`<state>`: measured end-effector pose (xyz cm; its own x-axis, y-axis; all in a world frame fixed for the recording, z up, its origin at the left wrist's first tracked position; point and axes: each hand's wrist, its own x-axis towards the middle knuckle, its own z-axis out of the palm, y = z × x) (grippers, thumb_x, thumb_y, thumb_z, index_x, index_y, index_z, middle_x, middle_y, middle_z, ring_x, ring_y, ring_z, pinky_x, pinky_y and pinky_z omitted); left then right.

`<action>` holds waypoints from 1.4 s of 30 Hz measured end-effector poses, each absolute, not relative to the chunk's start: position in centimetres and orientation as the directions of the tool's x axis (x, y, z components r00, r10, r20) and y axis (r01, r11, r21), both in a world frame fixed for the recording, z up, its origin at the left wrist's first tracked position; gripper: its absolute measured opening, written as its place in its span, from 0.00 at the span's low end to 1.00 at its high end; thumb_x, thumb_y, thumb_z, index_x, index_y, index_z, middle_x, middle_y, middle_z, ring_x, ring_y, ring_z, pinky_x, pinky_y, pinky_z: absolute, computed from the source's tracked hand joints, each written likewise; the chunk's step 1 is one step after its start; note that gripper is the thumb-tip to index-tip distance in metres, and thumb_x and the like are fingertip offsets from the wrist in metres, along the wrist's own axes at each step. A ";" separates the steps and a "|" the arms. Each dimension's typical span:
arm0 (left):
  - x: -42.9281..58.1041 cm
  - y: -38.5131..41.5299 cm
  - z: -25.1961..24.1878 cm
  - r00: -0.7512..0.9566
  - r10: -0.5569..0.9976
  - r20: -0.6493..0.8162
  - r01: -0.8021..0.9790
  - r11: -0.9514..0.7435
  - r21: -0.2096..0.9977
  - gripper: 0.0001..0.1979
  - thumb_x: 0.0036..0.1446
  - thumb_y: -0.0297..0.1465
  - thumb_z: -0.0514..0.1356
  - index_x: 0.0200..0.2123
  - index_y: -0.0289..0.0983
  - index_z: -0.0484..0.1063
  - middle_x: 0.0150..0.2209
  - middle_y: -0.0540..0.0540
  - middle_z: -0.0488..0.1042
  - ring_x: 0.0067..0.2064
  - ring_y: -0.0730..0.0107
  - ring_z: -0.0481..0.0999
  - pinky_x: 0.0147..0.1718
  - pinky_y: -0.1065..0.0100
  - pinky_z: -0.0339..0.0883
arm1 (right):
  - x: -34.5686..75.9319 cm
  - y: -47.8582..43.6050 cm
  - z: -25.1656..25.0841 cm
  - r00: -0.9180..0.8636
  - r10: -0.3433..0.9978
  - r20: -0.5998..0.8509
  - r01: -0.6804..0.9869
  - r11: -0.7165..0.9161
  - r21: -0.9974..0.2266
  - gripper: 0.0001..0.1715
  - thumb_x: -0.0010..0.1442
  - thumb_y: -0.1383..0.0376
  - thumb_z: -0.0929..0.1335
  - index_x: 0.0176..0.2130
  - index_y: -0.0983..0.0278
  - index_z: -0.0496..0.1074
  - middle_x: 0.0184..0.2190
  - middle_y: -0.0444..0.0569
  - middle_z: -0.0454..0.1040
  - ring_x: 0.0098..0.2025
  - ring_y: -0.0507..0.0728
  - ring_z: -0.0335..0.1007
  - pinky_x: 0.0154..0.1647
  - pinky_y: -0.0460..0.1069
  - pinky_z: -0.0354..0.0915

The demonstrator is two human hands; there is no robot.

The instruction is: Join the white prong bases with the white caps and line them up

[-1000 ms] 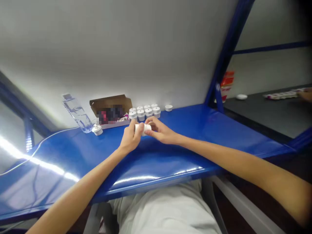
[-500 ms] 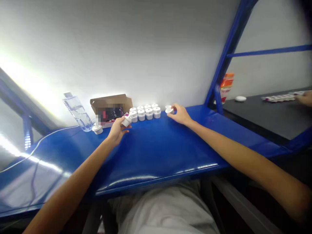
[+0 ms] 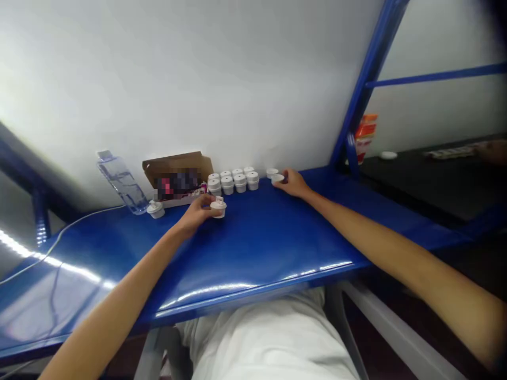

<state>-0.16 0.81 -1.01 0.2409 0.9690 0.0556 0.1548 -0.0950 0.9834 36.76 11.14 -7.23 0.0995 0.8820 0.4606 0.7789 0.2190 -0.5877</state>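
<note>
My left hand [image 3: 197, 211] is closed on a small white pot [image 3: 218, 207] that stands on the blue table [image 3: 257, 237]. My right hand [image 3: 292, 183] reaches to the back of the table, its fingers closed on a small white cap [image 3: 278, 178] beside another white cap [image 3: 271, 172]. Between the hands, near the wall, stands a cluster of several white pots [image 3: 233, 180] in rows.
A brown cardboard box [image 3: 176, 174] sits left of the pots, with a clear water bottle [image 3: 121, 182] and one more white pot [image 3: 155, 209] beside it. A blue frame post [image 3: 368, 84] rises at the right. Another person's hand [image 3: 491, 150] works at a dark table [image 3: 435, 179].
The hands separated: one second ago both held a pot together. My left hand has set the pot upright on the table; my right hand reached to the caps at the back.
</note>
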 end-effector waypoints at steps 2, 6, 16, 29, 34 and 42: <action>-0.4 1.1 -1.2 0.243 0.967 0.071 0.235 -0.130 0.963 0.26 0.37 0.32 0.75 0.40 0.36 0.70 0.40 0.44 0.79 0.44 0.58 0.79 0.48 0.57 0.69 | 36.8 11.3 -7.3 0.116 0.875 0.470 0.783 0.211 -0.585 0.26 0.51 0.55 0.75 0.43 0.62 0.64 0.43 0.53 0.71 0.43 0.61 0.68 0.44 0.53 0.65; -1.1 1.4 -1.4 0.272 0.938 0.215 0.478 -0.326 0.816 0.25 0.38 0.37 0.75 0.38 0.39 0.68 0.40 0.44 0.79 0.44 0.55 0.78 0.44 0.59 0.68 | 36.6 11.4 -7.5 0.144 0.847 0.512 0.789 0.214 -0.576 0.25 0.49 0.58 0.75 0.42 0.62 0.63 0.44 0.54 0.68 0.47 0.63 0.67 0.49 0.54 0.65; -2.0 1.7 -0.8 0.390 0.867 0.310 0.804 -0.485 0.344 0.19 0.52 0.43 0.65 0.42 0.41 0.66 0.40 0.43 0.77 0.42 0.53 0.78 0.40 0.61 0.67 | 36.5 11.3 -7.3 0.177 0.840 0.513 0.771 0.206 -0.602 0.23 0.48 0.59 0.75 0.38 0.60 0.60 0.38 0.48 0.66 0.44 0.61 0.66 0.47 0.55 0.66; -9.0 2.8 2.7 -0.084 0.978 0.189 0.994 0.095 -0.048 0.28 0.48 0.48 0.64 0.49 0.39 0.73 0.46 0.32 0.78 0.48 0.34 0.77 0.41 0.51 0.69 | 33.1 9.5 -6.6 -0.061 0.800 0.597 0.679 0.471 -0.563 0.20 0.50 0.63 0.71 0.43 0.62 0.65 0.47 0.52 0.67 0.37 0.55 0.68 0.46 0.54 0.68; -10.9 3.5 2.6 -0.095 0.977 0.190 0.994 0.104 -0.037 0.30 0.50 0.49 0.63 0.54 0.41 0.72 0.49 0.33 0.78 0.49 0.34 0.77 0.42 0.51 0.69 | 32.8 9.2 -6.7 -0.107 0.791 0.602 0.652 0.513 -0.559 0.19 0.50 0.65 0.71 0.43 0.63 0.66 0.47 0.52 0.67 0.37 0.55 0.70 0.46 0.54 0.69; -11.9 3.7 2.9 -0.097 0.984 0.151 0.995 0.091 0.047 0.37 0.49 0.50 0.65 0.60 0.42 0.68 0.55 0.32 0.75 0.54 0.31 0.75 0.47 0.47 0.68 | 32.6 9.3 -7.0 -0.173 0.780 0.601 0.664 0.543 -0.514 0.18 0.49 0.67 0.71 0.42 0.62 0.68 0.45 0.50 0.70 0.35 0.56 0.73 0.44 0.54 0.71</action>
